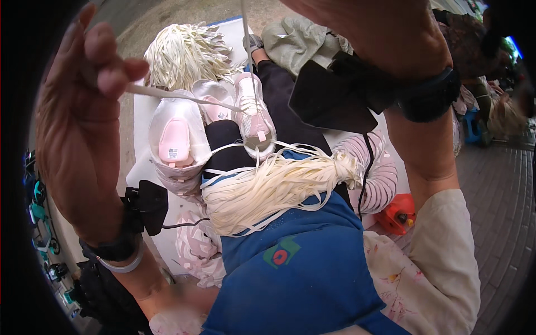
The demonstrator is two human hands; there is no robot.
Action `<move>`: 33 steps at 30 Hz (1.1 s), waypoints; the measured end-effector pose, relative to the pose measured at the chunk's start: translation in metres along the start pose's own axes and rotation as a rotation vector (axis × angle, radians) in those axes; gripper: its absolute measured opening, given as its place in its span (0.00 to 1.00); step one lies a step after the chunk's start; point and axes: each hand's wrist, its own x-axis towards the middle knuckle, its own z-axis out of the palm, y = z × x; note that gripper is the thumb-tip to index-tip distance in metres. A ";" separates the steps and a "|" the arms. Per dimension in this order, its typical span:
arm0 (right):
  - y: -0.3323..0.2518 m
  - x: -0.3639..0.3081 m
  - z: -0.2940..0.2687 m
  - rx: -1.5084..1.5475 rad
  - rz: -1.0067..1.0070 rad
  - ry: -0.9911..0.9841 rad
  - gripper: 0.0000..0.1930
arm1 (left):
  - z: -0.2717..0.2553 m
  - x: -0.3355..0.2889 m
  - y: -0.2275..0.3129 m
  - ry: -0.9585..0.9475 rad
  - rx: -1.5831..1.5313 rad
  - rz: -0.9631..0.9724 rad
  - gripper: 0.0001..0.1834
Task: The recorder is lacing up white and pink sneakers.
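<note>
A white and pink sneaker (255, 134) rests in my lap, toe away from me, its upper part-laced. One end of its white shoelace (187, 98) runs left to my left hand (84, 128), raised and closed on it. The other end rises straight up past the top edge. My right hand (379, 33) is lifted high at the upper right; its fingers lie outside the picture, so their hold is hidden. Across my blue apron (290, 268) lies a thick bundle of cream shoelaces (268, 192), close behind the sneaker.
More pink and white sneakers (177, 142) stand left of the laced one. Farther back are a second heap of laces (187, 56) and a grey-green cloth (298, 42). Stacked pink shoe pieces (379, 173) and an orange-red bag (397, 214) sit at the right.
</note>
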 end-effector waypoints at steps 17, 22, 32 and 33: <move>0.011 -0.029 0.067 -0.323 0.443 -0.137 0.08 | -0.008 -0.054 -0.098 0.203 0.217 -0.470 0.12; 0.097 -0.080 0.137 -0.390 0.516 -0.189 0.08 | 0.029 -0.074 -0.175 -0.208 0.446 -0.727 0.11; 0.178 -0.070 0.208 -0.672 0.499 0.012 0.07 | 0.028 -0.066 -0.225 -0.328 0.852 -0.857 0.13; 0.179 -0.069 0.207 -0.672 0.500 0.014 0.07 | 0.027 -0.065 -0.226 -0.311 0.869 -0.813 0.13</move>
